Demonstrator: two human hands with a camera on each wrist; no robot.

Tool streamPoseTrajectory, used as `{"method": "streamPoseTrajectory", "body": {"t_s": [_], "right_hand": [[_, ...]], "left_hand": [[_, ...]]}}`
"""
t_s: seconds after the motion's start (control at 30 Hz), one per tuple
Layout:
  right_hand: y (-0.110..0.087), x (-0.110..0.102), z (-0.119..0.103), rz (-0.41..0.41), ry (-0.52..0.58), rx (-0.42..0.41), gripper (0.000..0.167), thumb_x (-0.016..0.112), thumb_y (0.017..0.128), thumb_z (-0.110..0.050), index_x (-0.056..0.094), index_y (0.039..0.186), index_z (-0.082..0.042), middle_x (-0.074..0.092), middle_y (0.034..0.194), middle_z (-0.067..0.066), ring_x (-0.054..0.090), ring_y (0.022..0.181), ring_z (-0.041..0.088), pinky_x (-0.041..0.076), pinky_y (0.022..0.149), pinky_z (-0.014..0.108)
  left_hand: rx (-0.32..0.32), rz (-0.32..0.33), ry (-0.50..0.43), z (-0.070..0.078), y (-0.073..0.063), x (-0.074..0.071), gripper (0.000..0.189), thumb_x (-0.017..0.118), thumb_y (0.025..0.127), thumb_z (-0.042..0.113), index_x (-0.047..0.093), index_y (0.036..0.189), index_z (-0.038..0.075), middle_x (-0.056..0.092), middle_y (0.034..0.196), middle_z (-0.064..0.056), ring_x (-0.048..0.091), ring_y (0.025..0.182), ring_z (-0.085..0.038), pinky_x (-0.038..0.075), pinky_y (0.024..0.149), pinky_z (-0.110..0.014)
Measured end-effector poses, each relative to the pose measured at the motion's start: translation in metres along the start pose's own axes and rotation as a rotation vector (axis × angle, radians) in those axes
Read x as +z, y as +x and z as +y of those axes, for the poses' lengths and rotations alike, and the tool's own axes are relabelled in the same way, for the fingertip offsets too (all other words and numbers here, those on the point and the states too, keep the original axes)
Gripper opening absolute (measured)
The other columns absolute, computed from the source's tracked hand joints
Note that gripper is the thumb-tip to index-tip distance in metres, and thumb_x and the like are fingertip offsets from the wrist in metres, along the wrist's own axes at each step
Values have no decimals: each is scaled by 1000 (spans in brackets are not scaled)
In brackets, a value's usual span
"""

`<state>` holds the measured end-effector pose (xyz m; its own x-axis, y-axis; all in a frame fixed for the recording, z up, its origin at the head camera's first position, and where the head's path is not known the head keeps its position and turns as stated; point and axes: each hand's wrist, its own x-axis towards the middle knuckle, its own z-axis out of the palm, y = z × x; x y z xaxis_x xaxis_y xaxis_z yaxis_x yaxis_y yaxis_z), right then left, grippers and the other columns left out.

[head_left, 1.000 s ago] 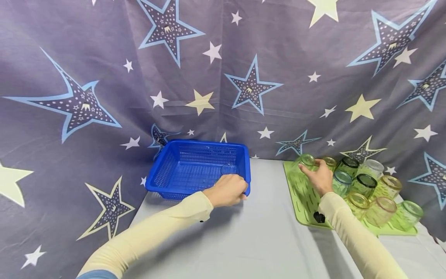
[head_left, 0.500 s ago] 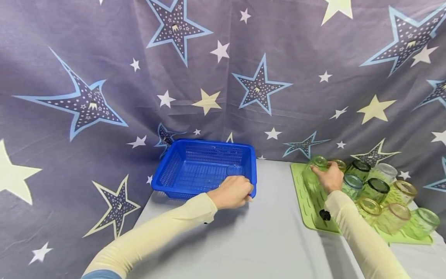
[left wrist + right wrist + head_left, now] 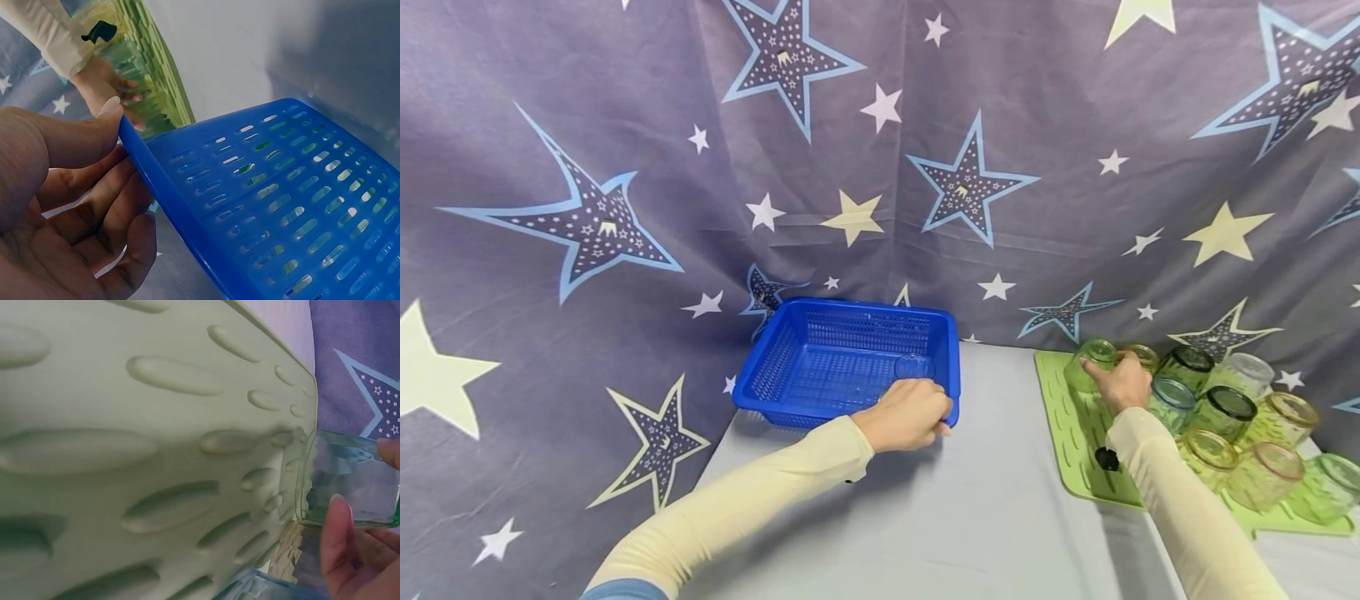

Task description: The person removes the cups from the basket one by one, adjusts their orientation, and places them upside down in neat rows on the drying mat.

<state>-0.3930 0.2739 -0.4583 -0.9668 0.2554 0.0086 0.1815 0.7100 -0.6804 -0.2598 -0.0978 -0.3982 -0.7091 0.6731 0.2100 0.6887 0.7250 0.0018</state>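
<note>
My left hand (image 3: pixel 906 414) grips the near right rim of a blue plastic basket (image 3: pixel 846 304). In the left wrist view, the thumb lies on top of the rim (image 3: pixel 164 187) and the fingers curl beneath it. A clear glass cup (image 3: pixel 914 367) stands inside the basket, partly hidden by that hand. Over at the right, my right hand (image 3: pixel 1123 383) holds a light green glass cup (image 3: pixel 1084 367) between thumb and fingers. This cup is at the back left of a green ridged mat (image 3: pixel 1078 450). In the right wrist view, its base end meets the mat or nearly so.
Several coloured glass cups stand close together on the mat's right side, among them a blue one (image 3: pixel 1172 400), a black-rimmed one (image 3: pixel 1225 412) and a pink one (image 3: pixel 1266 475). A star-patterned curtain (image 3: pixel 820 167) hangs behind the white table (image 3: pixel 955 517).
The head view has turned left, so everything lies further right in it. Both hands keep their holds. The green cup seems slightly further right on the mat.
</note>
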Motion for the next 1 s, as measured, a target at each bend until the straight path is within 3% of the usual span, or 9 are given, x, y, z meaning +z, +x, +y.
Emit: {"method": "streamPoseTrajectory", "body": {"t_s": [0.27, 0.57, 0.87, 1.0], "right_hand": [[-3, -6, 7, -49, -72, -40, 91, 61, 97, -55, 34, 149, 14, 44, 142, 41, 34, 133, 64, 33, 108, 68], [2, -6, 8, -55, -82, -29, 92, 59, 99, -54, 28, 150, 16, 38, 144, 46, 30, 134, 67, 29, 110, 69], [-7, -1, -1, -34, -37, -48, 95, 64, 100, -47, 18, 155, 14, 37, 144, 47, 30, 135, 66, 32, 108, 69], [-11, 0, -9, 3, 33, -46, 91, 64, 100, -45, 19, 157, 10, 38, 148, 42, 28, 139, 61, 31, 110, 68]], "left_hand": [[14, 4, -22, 3, 2, 2, 46, 77, 94, 25, 45, 62, 21, 46, 67, 7, 43, 64, -10, 36, 53, -25], [10, 14, -29, 6, 3, 0, 41, 77, 94, 26, 52, 63, 21, 49, 68, 7, 45, 64, -10, 39, 53, -24], [-7, -5, -51, 3, 1, 1, 36, 77, 94, 27, 57, 66, 21, 51, 68, 8, 47, 64, -9, 42, 54, -24], [-10, 2, -55, -3, 0, 1, 37, 79, 93, 26, 56, 65, 21, 51, 68, 8, 47, 63, -9, 42, 54, -25]]}}
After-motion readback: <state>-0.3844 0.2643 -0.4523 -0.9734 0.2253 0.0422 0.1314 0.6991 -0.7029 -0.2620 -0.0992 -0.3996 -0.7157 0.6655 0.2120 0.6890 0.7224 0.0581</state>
